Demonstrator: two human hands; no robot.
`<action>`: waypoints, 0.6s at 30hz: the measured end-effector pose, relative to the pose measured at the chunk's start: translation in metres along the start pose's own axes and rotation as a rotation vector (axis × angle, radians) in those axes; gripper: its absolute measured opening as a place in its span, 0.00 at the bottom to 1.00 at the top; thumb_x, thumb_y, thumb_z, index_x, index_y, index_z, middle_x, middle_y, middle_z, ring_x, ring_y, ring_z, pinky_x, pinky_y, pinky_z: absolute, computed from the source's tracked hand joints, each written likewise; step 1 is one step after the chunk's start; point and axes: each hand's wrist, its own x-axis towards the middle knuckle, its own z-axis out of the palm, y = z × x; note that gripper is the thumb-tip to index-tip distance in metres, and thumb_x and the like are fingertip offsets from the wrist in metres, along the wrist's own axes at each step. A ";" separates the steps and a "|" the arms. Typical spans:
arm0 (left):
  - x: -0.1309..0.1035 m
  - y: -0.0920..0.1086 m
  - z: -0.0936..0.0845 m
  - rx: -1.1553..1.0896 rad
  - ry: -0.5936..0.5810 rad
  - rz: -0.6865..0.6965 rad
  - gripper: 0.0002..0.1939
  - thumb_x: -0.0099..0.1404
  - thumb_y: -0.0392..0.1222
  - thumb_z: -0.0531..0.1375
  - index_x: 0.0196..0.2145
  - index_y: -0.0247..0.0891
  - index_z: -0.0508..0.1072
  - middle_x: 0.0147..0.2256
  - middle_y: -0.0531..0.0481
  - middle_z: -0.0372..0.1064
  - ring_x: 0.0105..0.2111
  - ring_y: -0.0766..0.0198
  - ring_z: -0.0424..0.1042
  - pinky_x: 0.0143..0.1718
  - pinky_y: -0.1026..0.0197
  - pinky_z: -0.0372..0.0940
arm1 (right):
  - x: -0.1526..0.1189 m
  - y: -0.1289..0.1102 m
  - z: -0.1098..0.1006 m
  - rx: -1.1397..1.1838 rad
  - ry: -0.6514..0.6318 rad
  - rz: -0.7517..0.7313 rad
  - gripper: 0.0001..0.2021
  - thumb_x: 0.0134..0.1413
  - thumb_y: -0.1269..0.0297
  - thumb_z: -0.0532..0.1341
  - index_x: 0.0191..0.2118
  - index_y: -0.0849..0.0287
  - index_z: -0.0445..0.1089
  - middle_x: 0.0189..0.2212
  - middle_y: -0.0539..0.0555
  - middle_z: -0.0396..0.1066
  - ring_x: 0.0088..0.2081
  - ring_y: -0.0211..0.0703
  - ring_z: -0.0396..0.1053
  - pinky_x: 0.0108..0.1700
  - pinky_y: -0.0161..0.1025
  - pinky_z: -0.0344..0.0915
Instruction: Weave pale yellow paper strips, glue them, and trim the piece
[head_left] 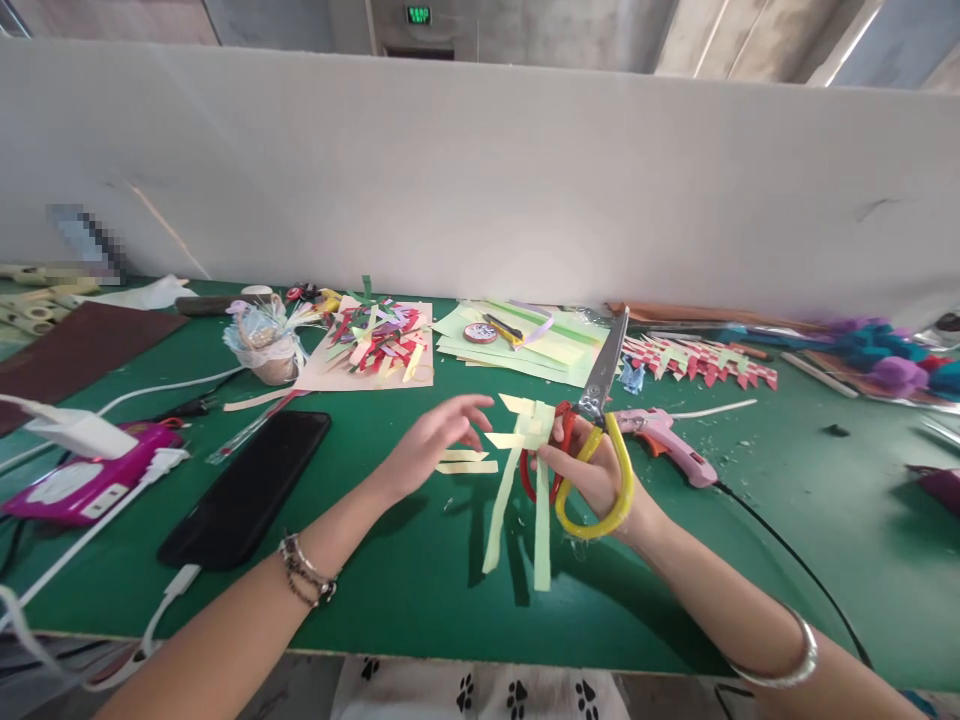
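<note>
Pale green and yellow paper strips, woven together, are pinched in my right hand. Two long green ends hang down, and short yellow ends point left. The same hand also carries a pair of scissors with one red and one yellow handle loop, blades pointing up. My left hand is just left of the woven strips, fingers apart and holding nothing. Below its fingertips, a few loose yellow strips lie on the green table.
A pink glue gun lies right, its cord trailing forward. Left are a black phone and a magenta power strip. Behind are paper scraps, green sheets, a wrapped pot, a red-and-white woven strip and pompoms.
</note>
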 end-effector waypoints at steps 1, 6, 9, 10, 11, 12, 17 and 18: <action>-0.002 0.002 0.004 -0.039 -0.104 -0.008 0.22 0.64 0.55 0.47 0.48 0.40 0.68 0.37 0.45 0.71 0.34 0.60 0.71 0.37 0.59 0.65 | 0.000 0.000 0.001 -0.019 0.012 -0.011 0.18 0.43 0.54 0.63 0.26 0.56 0.52 0.21 0.45 0.58 0.23 0.35 0.62 0.27 0.37 0.63; -0.008 0.010 0.031 -0.050 -0.062 -0.054 0.16 0.62 0.52 0.54 0.32 0.38 0.74 0.26 0.48 0.73 0.24 0.62 0.70 0.25 0.63 0.64 | -0.001 0.000 0.004 -0.131 0.064 -0.104 0.19 0.43 0.51 0.62 0.26 0.56 0.52 0.20 0.44 0.57 0.22 0.34 0.59 0.26 0.36 0.61; -0.007 0.008 0.033 -0.063 0.059 -0.067 0.14 0.61 0.49 0.55 0.27 0.38 0.75 0.24 0.49 0.73 0.23 0.63 0.70 0.26 0.63 0.66 | -0.001 0.000 0.003 -0.192 0.038 -0.110 0.19 0.44 0.49 0.62 0.26 0.56 0.52 0.21 0.45 0.57 0.22 0.35 0.59 0.26 0.36 0.62; -0.006 0.008 0.030 -0.064 0.088 -0.072 0.14 0.61 0.49 0.56 0.27 0.38 0.75 0.23 0.49 0.73 0.22 0.63 0.70 0.25 0.63 0.66 | -0.001 0.001 0.002 -0.190 0.010 -0.110 0.19 0.45 0.49 0.61 0.26 0.56 0.52 0.22 0.46 0.59 0.23 0.35 0.61 0.27 0.37 0.62; -0.004 0.007 0.026 -0.061 0.123 -0.076 0.14 0.61 0.49 0.56 0.27 0.38 0.75 0.23 0.49 0.73 0.22 0.63 0.70 0.25 0.63 0.66 | -0.001 0.003 0.001 -0.185 -0.022 -0.115 0.19 0.46 0.49 0.60 0.26 0.56 0.52 0.24 0.48 0.61 0.25 0.36 0.63 0.28 0.37 0.63; -0.003 0.007 0.021 -0.053 0.169 -0.072 0.14 0.60 0.49 0.56 0.28 0.37 0.75 0.23 0.49 0.73 0.22 0.63 0.70 0.25 0.63 0.66 | -0.001 0.004 0.000 -0.190 -0.051 -0.126 0.18 0.47 0.50 0.60 0.26 0.56 0.52 0.26 0.49 0.62 0.26 0.37 0.64 0.29 0.37 0.63; 0.001 0.011 -0.007 -0.012 0.484 0.024 0.14 0.59 0.50 0.57 0.27 0.37 0.75 0.24 0.50 0.72 0.24 0.65 0.70 0.27 0.64 0.65 | -0.006 0.009 -0.007 -0.477 -0.152 -0.210 0.15 0.55 0.50 0.53 0.29 0.57 0.55 0.27 0.50 0.63 0.27 0.38 0.61 0.30 0.37 0.61; 0.001 0.012 -0.011 -0.003 0.540 0.032 0.13 0.59 0.50 0.58 0.28 0.37 0.75 0.23 0.51 0.72 0.23 0.66 0.69 0.26 0.65 0.64 | -0.007 0.009 -0.008 -0.548 -0.155 -0.239 0.15 0.55 0.49 0.51 0.32 0.57 0.56 0.28 0.51 0.63 0.28 0.39 0.61 0.31 0.38 0.61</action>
